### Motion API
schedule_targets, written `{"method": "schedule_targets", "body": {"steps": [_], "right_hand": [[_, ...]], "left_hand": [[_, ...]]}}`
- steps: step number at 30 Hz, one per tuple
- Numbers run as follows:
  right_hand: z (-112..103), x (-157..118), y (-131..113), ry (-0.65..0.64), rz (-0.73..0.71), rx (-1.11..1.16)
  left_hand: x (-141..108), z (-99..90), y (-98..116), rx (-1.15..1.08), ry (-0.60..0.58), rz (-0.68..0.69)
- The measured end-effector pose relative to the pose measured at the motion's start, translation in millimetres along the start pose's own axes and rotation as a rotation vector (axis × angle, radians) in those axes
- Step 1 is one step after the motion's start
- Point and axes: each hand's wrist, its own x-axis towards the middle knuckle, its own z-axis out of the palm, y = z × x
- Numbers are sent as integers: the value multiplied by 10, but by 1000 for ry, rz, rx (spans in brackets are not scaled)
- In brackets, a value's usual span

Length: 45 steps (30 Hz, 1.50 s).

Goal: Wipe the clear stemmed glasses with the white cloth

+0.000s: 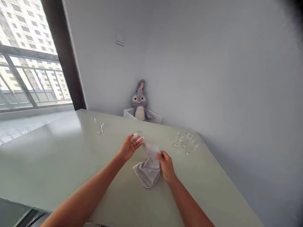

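My left hand (129, 147) is closed around a clear drinking glass (138, 135), held a little above the table with its round edge facing up. Part of the glass is hidden by the fingers, so its stem does not show. To the right, my right hand (166, 165) grips a light grey cloth (149, 171) by its upper right side. The cloth hangs in folds, and its top part is blurred. Between the cloth and the glass there is a small gap.
On the pale green table (71, 164), one stemmed glass (101, 128) stands at the back left. Several more stemmed glasses (187, 142) are grouped near the right edge. A plush rabbit (139, 101) sits in a white perforated basket (155, 117) at the far corner.
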Motion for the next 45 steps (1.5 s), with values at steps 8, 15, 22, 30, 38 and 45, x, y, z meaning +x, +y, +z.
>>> {"method": "schedule_targets", "body": {"steps": [8,15,22,30,38,45], "right_hand": [[68,-182,-235,133,-19,253],[283,-352,-110,-366,-86,-55],[171,-173,125,-339,6,-270],[-17,6,-79,-77,260,152],[-17,-90,-135,-364,272,86],[37,-283,-259,-612,102,-323]], "left_hand": [[-239,40,-291,144,-126,83],[-388,175,-364,299,-230,93],[-416,106,-455,816,-321,106],[-386,171,-76,1961,-279,1031],[-144,296,192,2193,-749,861],[-64,337,566,1626,-1100,-511]]}}
